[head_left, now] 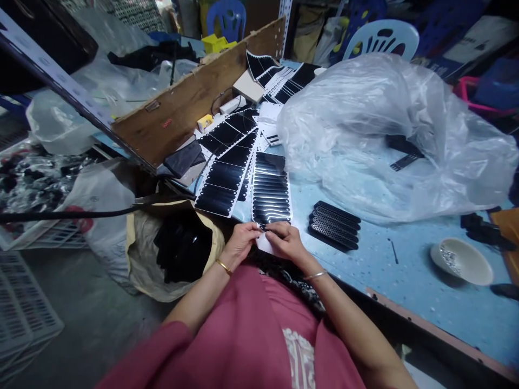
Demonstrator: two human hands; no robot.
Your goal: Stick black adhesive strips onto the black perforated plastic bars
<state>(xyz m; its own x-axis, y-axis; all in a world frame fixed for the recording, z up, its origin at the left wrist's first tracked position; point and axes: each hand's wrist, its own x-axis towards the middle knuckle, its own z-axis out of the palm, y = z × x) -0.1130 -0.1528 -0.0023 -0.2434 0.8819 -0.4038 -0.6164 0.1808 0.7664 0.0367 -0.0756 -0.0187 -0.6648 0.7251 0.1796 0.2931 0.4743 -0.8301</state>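
Blue tabletop (373,237) spreads ahead and right of the grip, bearing a large clear plastic bag (344,119) beyond it; a wooden board (182,108) stands ahead-left. Directly ahead lies the sheet of black strips (271,186), its near end pinched by the left hand (244,237) and right hand (287,239), thumbs and fingers together. They seem to be picking at a strip's end; the next move likely calls for steadying the backing while lifting. Red marks (166,123) on the board are unreadable; no brand is legible.
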